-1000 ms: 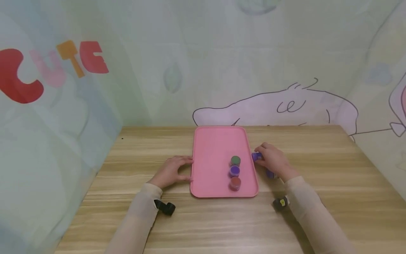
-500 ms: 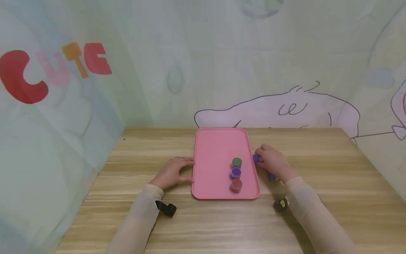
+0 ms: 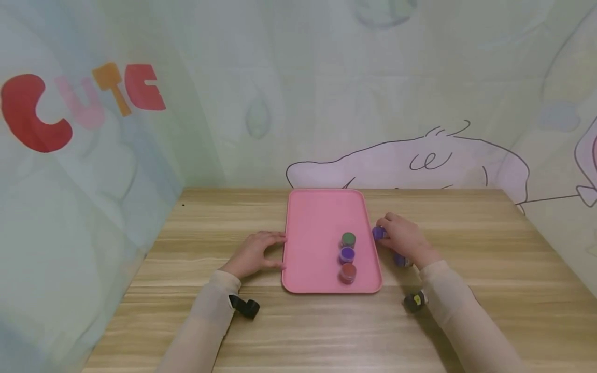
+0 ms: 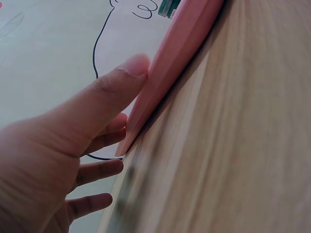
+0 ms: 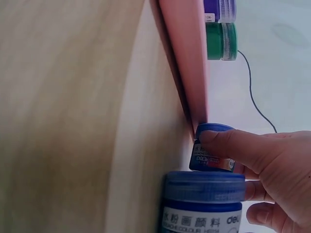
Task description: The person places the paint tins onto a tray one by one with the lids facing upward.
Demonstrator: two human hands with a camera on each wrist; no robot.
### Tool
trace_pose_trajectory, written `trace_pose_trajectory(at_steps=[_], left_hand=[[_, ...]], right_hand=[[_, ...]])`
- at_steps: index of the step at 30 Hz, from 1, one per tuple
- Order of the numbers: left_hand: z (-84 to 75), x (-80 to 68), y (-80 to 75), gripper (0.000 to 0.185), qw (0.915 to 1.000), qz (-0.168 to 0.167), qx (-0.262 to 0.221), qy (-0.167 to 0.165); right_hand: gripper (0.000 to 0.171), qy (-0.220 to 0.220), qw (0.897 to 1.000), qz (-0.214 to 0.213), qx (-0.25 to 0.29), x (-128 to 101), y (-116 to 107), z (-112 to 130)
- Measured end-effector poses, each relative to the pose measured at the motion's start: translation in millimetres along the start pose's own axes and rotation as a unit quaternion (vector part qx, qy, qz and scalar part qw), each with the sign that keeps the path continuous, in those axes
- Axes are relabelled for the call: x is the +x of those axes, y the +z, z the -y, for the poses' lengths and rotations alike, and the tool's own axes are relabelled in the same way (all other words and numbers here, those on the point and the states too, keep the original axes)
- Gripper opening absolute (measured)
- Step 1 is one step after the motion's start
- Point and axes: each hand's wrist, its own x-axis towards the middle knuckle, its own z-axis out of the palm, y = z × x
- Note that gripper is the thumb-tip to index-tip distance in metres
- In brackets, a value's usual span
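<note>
A pink tray lies on the wooden table. My left hand touches its left rim with thumb and fingertips, the fingers spread and fairly straight. Beyond the opposite rim, my right hand pinches a small blue-lidded paint jar between thumb and fingers, close against the tray's side. A second blue paint jar stands on the table under the right wrist, partly hidden in the head view. On the tray's right half, a green paint jar, a purple one and a red one form a row.
The wooden table spreads around the tray on all sides. Behind and to the left, a printed cloth backdrop hangs along the table's edges. A black wrist camera juts out from the left sleeve, another dark camera from the right.
The head view has shifted slightly, so everything sits a little lower and further right in the picture. Both hands have kept their places, the right one on the same paint jar.
</note>
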Motion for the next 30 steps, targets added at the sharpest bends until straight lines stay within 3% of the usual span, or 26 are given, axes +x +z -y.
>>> trace_pose_trajectory(at_steps=[15,26,30], left_hand=[[0.7,1.0,0.5,0.071,1.0000,0.004,-0.003,-0.006],[-0.1,-0.2,0.3,0.071,0.9999,0.008,-0.009,-0.013],[-0.1,-0.6,0.6,0.071,0.9998,0.010,-0.010,-0.016]], right_hand=[[0.039,0.006,1.000,-0.027,0.013,1.0,-3.7,-1.4],[0.042,0.051,0.994,-0.007,0.092,6.0,-5.9,9.1],[0.037,0.038,0.991,-0.016,0.130,8.4,-4.5,13.5]])
